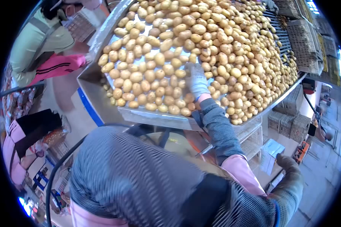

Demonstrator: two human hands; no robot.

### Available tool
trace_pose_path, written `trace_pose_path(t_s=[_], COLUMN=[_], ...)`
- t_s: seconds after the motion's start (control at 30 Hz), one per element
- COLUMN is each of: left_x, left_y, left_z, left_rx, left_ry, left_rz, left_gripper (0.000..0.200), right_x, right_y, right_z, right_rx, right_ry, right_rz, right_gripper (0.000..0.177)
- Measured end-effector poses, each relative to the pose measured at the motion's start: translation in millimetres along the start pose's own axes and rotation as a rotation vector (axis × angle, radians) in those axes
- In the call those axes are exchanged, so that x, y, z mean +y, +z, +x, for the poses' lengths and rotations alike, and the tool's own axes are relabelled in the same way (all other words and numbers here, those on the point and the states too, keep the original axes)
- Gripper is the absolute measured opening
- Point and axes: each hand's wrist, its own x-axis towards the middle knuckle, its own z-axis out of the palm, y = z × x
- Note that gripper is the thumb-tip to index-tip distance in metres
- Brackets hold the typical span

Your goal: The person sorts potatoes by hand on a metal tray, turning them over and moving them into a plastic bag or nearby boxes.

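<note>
A broad layer of yellow-brown potatoes (231,49) covers a metal sorting table. Among them is my right hand (196,80) in a pale grey glove, its fingers curled down against the potatoes. Whatever may lie inside those fingers is hidden. My left forearm, in a dark striped sleeve, crosses over my right arm. At the far right, away from the table, my left hand (288,164) wears a brownish glove; it is blurred, and its fingers do not show clearly enough to tell their state. Below it sits a pale blue box (272,149).
The table's metal rim (151,116) runs along my front. Stacked crates (305,45) stand at the back right, beside dark rollers (278,32). A white rack (252,140) is under the table's right side. Two people (41,45) are at the left, one bent down.
</note>
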Motion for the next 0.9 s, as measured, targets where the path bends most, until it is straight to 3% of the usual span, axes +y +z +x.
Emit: trace_pose_path(t_s=[0.03, 0.1, 0.17, 0.2, 0.23, 0.3, 0.37, 0.43, 0.5, 0.57, 0.63, 0.73, 0.8, 0.87, 0.9], left_x=[1, 0, 1, 1, 2, 3, 3, 7, 7, 6, -4, -51, -87, -102, -115], left_y=[-1, -2, -4, -4, -5, -5, -8, -9, -11, -12, -7, 38, 77, 98, 123], left_z=[0, 2, 3, 4, 6, 10, 14, 14, 13, 10, 4, -39, -83, -112, -139], left_rx=[-0.003, -0.001, 0.001, 0.001, 0.003, 0.004, -0.007, -0.006, -0.019, -0.023, -0.008, 0.031, -0.07, -0.099, -0.045], left_ry=[0.002, -0.002, -0.01, -0.018, -0.017, -0.029, -0.04, -0.052, -0.072, -0.11, -0.175, -0.192, -0.145, -0.695, -0.802], left_rz=[0.004, 0.014, 0.026, 0.023, 0.031, 0.044, 0.048, 0.063, 0.073, 0.096, 0.035, -0.399, -0.264, -0.573, -0.502], left_gripper=[0.021, 0.019, 0.018, 0.018, 0.017, 0.016, 0.015, 0.014, 0.014, 0.013, 0.013, 0.017, 0.026, 0.032, 0.033], right_x=[5, 9, 11, 0, -4, 28, 31, -1, -18, -24, -38, -7, 5, 34, 52], right_y=[4, -9, -37, -70, -95, -83, -49, -29, 16, 7, -37, -62, -95, -109, -112], right_z=[-3, -5, 9, 20, 38, 76, 91, 58, 3, -34, -61, -126, -196, -278, -320], right_rx=[0.132, 0.16, 0.125, 0.14, 0.13, 0.516, 0.405, 0.429, 0.119, 0.237, 0.096, 0.15, 0.062, -0.072, -0.135], right_ry=[0.031, 0.146, 0.325, 0.412, 0.592, 0.023, -0.051, -0.224, -0.143, -0.098, 0.563, 0.606, 0.632, 0.833, 0.95], right_rz=[0.182, 0.6, 0.716, 0.859, 0.931, 0.524, 0.113, -0.024, 0.38, 0.505, 1.326, 1.349, 1.316, 1.403, 1.442], right_gripper=[0.028, 0.02, 0.012, 0.022, 0.019, 0.016, 0.022, 0.033, 0.036, 0.038, 0.033, 0.017, 0.013, 0.016, 0.019])
